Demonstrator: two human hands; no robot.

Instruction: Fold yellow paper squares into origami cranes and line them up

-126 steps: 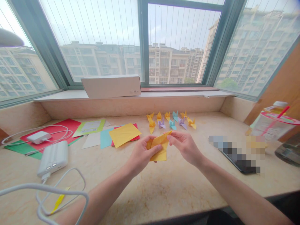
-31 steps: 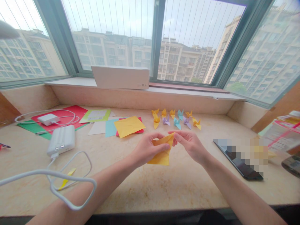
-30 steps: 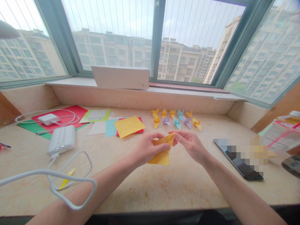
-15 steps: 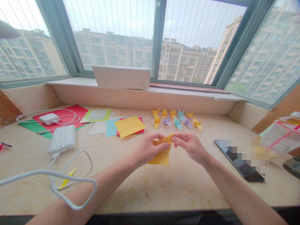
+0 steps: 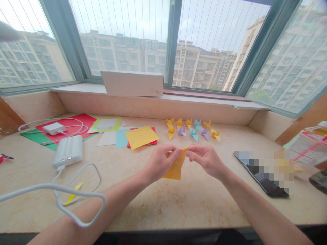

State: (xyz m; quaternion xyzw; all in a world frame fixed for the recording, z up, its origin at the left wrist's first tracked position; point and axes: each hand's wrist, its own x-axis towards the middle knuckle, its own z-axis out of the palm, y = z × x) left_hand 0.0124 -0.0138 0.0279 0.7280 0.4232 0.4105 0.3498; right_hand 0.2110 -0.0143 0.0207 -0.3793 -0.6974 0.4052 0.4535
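A partly folded sheet of yellow origami paper [image 5: 174, 172] is held up over the counter between my two hands. My left hand [image 5: 161, 162] pinches it from the left, thumb lying near its upper edge. At the sheet's upper right corner, the fingertips of my right hand [image 5: 204, 157] are closed on the paper. Beyond my hands stand several small folded paper cranes [image 5: 194, 135] in yellow, blue and purple, set out in two rough rows. A flat yellow sheet [image 5: 141, 137] tops a pile of coloured paper to their left.
On the left lie a white power bank [image 5: 68, 151], a white charger [image 5: 54, 128] on red and green paper, and a looping white cable [image 5: 100, 200] in front of my left forearm. A phone [image 5: 258, 175] and a clear container [image 5: 308, 146] are on the right. A white box [image 5: 133, 84] stands on the sill.
The yellow paper has turned slightly and its lower edge looks narrower. My left thumb has shifted up along it, while both hands stay in nearly the same place.
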